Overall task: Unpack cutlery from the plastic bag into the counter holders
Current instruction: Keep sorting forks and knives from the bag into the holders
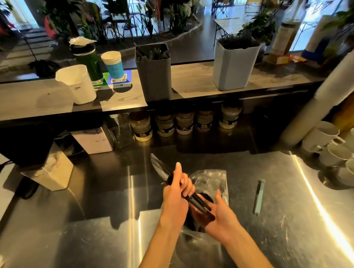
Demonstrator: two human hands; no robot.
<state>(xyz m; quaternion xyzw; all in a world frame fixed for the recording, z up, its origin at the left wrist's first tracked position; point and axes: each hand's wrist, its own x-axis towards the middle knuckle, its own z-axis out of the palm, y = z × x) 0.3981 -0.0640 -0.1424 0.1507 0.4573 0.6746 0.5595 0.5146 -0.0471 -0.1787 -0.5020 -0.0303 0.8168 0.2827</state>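
Note:
A bundle of dark plastic cutlery point(164, 171) points up and to the left above the steel counter. My left hand point(175, 195) grips the bundle around its middle. Under the lower end of the bundle, my right hand point(219, 216) cups it with the fingers curled up beside it. A clear plastic bag point(214, 179) lies crumpled on the counter under and behind both hands. On the raised shelf stand a dark grey holder point(155, 79) with dark cutlery in it and a light grey holder point(234, 65) that holds dark pieces too.
A white container point(76, 85), a green bottle point(88, 62) and a blue-labelled cup point(113, 64) stand left on the shelf. Jars point(164, 124) line up under it. White mugs point(347, 160) sit at the right, a grey-green stick point(259, 197) beside the bag, and a tub of powder point(52, 171) at the left.

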